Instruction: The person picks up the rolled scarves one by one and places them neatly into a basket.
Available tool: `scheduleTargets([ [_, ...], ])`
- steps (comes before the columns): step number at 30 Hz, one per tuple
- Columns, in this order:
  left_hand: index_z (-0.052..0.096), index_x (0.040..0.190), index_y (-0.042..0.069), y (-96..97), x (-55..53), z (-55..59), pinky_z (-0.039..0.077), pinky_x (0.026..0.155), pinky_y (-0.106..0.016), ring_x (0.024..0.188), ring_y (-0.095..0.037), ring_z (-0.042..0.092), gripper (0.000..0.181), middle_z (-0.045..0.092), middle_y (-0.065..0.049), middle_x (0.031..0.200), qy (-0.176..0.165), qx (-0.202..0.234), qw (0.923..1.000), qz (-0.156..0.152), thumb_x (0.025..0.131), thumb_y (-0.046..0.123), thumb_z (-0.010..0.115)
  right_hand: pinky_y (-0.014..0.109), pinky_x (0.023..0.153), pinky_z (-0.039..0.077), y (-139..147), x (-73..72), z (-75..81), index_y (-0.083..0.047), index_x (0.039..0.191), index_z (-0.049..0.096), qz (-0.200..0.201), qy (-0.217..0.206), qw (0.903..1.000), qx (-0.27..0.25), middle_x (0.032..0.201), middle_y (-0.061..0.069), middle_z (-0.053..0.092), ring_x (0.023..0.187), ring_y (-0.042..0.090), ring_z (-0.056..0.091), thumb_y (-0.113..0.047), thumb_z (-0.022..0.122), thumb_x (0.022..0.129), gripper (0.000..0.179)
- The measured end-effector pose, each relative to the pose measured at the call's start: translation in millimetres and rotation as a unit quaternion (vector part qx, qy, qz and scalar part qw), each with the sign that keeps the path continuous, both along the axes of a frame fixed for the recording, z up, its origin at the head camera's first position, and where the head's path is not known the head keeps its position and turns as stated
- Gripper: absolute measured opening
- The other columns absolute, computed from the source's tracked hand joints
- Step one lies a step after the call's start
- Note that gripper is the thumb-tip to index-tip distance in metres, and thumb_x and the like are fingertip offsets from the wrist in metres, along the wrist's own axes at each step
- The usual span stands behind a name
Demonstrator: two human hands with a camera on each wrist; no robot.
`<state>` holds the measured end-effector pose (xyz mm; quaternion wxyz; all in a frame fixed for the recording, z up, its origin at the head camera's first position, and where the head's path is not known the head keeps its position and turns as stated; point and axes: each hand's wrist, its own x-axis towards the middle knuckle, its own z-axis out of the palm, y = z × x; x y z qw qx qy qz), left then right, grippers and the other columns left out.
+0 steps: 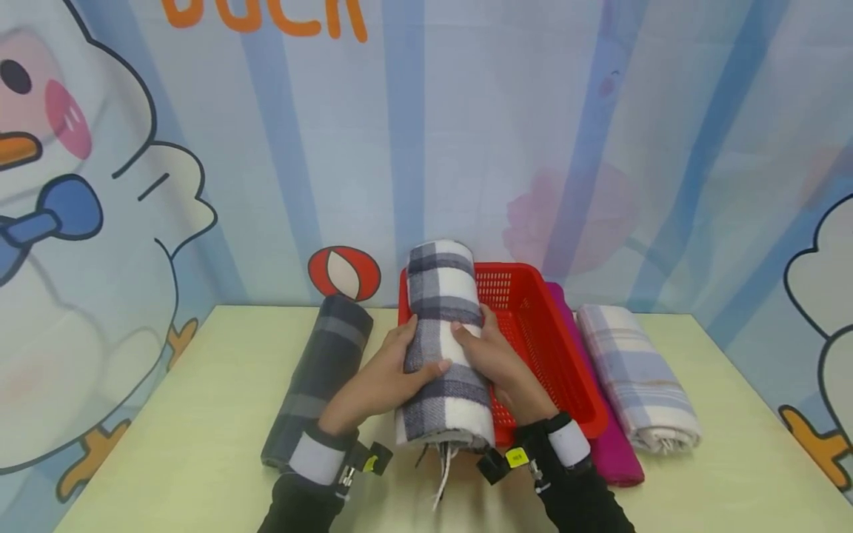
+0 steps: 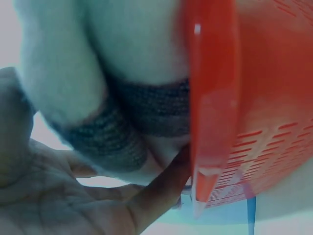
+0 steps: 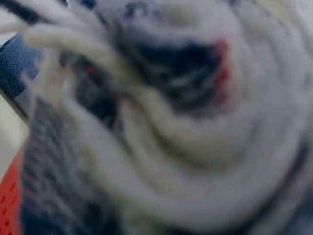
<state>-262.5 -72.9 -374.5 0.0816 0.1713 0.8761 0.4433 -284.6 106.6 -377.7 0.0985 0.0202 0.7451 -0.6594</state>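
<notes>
I grasp a rolled checked blanket (image 1: 445, 300) from both sides: the fingers of my left hand (image 1: 383, 377) curl round its left side and those of my right hand (image 1: 500, 363) round its right, each thumb lying on top. The white and dark grey roll covers the left part of a red perforated basket (image 1: 563, 344) in my head view; whether it touches the basket's bottom I cannot tell. Its far end appears above the back rim, while its near end points toward me, pale fringe (image 1: 445, 470) hanging down. My right wrist view is nearly filled by that coiled end, blurred. Left of the basket, a dark grey rolled cloth (image 1: 320, 377) lies slantwise on the pale yellow worktop (image 1: 200, 437). Just beside the basket's right side lies a magenta cloth (image 1: 616, 448), partly hidden, and next to it a pale striped roll (image 1: 636, 377). Behind everything hangs a cartoon backdrop (image 1: 460, 133).
</notes>
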Motion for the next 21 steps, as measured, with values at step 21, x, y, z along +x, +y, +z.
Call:
scheduleTargets([
  [21,0.01,0.161,0.013,-1.5,-1.0,1.3,0.047,0.106,-0.048,0.129,-0.031,0.046,0.106,0.017,-0.017,0.163,-0.038,-0.022,0.9988,-0.021,0.085,0.052,0.073,0.06,0.105,0.042,9.4,-20.5,22.7,-0.045,0.157,-0.002,0.065,-0.03,0.9937,0.086,0.163,0.013,0.014,0.135,0.039,0.038,-0.033,0.046,0.105,0.072],
])
